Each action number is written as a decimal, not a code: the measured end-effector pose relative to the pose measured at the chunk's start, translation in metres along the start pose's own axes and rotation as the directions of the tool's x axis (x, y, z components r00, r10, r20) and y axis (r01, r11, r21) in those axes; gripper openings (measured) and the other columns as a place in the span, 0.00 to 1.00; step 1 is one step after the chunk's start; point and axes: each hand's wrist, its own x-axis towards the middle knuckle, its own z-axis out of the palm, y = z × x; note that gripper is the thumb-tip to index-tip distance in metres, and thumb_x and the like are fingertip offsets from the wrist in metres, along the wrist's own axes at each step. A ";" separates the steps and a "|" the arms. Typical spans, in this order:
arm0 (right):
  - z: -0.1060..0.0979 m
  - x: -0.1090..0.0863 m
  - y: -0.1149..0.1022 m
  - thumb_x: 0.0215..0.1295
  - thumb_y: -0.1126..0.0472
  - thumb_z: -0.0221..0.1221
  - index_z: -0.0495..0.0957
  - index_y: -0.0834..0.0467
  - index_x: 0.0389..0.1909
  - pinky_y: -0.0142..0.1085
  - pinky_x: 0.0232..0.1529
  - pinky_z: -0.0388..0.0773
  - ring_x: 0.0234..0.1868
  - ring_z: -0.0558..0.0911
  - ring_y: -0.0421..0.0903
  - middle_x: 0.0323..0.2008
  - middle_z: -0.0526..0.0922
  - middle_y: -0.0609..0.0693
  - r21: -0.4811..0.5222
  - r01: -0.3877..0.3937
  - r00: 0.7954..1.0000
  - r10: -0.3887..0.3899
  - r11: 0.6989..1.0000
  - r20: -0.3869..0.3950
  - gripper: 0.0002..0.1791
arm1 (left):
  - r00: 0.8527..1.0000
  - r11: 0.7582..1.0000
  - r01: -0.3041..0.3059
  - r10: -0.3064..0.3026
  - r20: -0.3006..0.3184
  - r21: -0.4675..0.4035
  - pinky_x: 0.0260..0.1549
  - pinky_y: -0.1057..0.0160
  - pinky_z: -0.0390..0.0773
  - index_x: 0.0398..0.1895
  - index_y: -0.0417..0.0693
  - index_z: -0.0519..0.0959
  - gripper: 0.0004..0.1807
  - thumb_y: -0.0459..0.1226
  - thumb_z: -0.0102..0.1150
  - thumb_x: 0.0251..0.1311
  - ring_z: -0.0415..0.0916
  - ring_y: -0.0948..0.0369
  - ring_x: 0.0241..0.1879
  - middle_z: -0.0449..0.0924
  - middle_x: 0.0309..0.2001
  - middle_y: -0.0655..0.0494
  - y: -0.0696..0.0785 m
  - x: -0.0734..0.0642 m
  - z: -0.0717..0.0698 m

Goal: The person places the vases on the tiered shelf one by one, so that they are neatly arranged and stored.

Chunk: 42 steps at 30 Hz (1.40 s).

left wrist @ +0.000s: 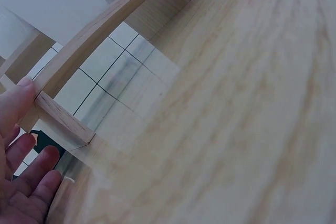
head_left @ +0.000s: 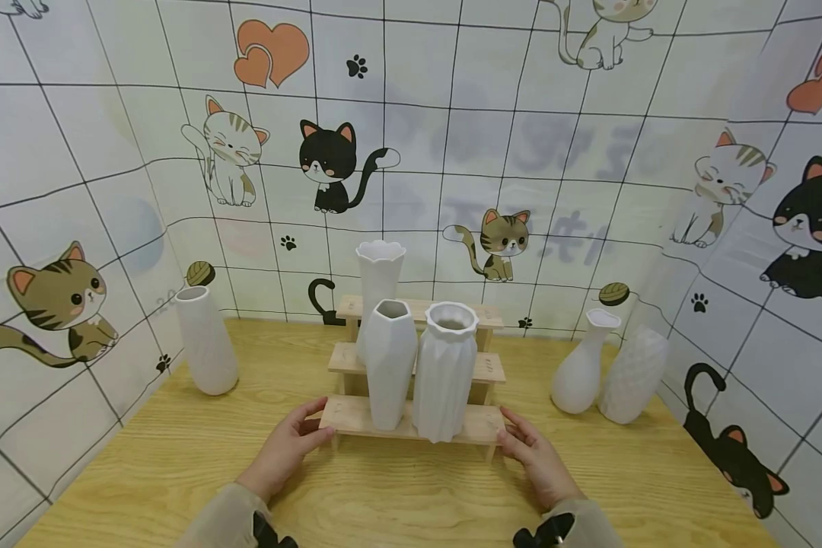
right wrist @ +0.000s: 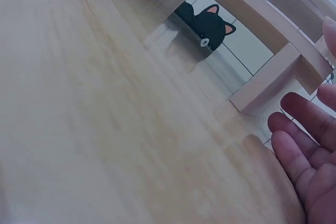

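A three-step wooden display stand (head_left: 348, 415) is on the table with white vases on it. My left hand (head_left: 284, 449) holds the left end of its lowest step, thumb at the front corner. At the opposite end my right hand (head_left: 537, 460) grips the same step. A faceted vase (head_left: 390, 373) and a pleated vase (head_left: 445, 380) stand side by side on that step. Behind them rises a vase with a scalloped rim (head_left: 380, 274), its base partly hidden. The left wrist view shows the thumb (left wrist: 14, 103) against the stand's corner; in the right wrist view, curled fingers (right wrist: 310, 119) are beside a leg.
At the left of the wooden table (head_left: 397, 502) stands a white cylindrical vase (head_left: 208, 346). On the right are a narrow-necked vase (head_left: 578, 373) and a textured vase (head_left: 635, 377), close together. A cat-print tiled backdrop (head_left: 418, 137) encloses the back and sides.
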 end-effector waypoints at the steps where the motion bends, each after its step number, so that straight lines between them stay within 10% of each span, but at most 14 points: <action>1: 0.000 0.000 -0.001 0.69 0.54 0.57 0.60 0.61 0.71 0.45 0.54 0.73 0.53 0.76 0.50 0.60 0.71 0.63 0.011 -0.003 1.000 0.003 1.000 -0.003 0.33 | 1.000 1.000 0.000 0.000 0.000 -0.005 0.53 0.52 0.72 0.70 0.48 0.64 0.36 0.41 0.65 0.60 0.68 0.50 0.60 0.63 0.68 0.48 0.001 0.000 0.000; 9: -0.012 0.005 -0.009 0.71 0.49 0.54 0.61 0.63 0.69 0.42 0.52 0.74 0.52 0.75 0.47 0.60 0.71 0.59 0.061 -0.078 0.997 0.080 0.995 -0.022 0.33 | 1.000 1.000 -0.013 0.013 0.000 -0.013 0.53 0.52 0.73 0.69 0.48 0.65 0.35 0.40 0.65 0.60 0.69 0.50 0.59 0.64 0.67 0.47 0.001 -0.001 0.000; 19: -0.054 0.019 -0.026 0.70 0.43 0.53 0.61 0.66 0.68 0.33 0.45 0.75 0.43 0.75 0.38 0.50 0.76 0.52 -0.139 -0.051 0.980 0.023 0.989 -0.196 0.37 | 1.000 1.000 -0.018 0.018 0.008 -0.023 0.54 0.52 0.73 0.69 0.48 0.66 0.34 0.40 0.66 0.59 0.70 0.51 0.58 0.63 0.68 0.48 0.001 0.000 0.001; 30: -0.077 0.037 -0.045 0.67 0.45 0.57 0.63 0.63 0.67 0.33 0.47 0.67 0.50 0.68 0.47 0.54 0.69 0.55 -0.204 0.038 0.768 -0.159 0.978 -0.620 0.36 | 1.000 1.000 -0.027 0.027 -0.004 -0.014 0.53 0.51 0.73 0.69 0.46 0.65 0.34 0.40 0.65 0.60 0.70 0.51 0.58 0.64 0.68 0.47 0.000 0.000 0.000; 42: -0.086 0.063 -0.043 0.62 0.48 0.63 0.44 0.60 0.75 0.51 0.69 0.50 0.71 0.52 0.58 0.73 0.49 0.59 -0.082 0.094 0.755 -0.124 0.992 -0.644 0.50 | 1.000 1.000 -0.019 0.019 0.003 -0.015 0.54 0.51 0.72 0.69 0.48 0.66 0.34 0.41 0.66 0.59 0.70 0.51 0.58 0.63 0.68 0.49 -0.001 0.001 -0.001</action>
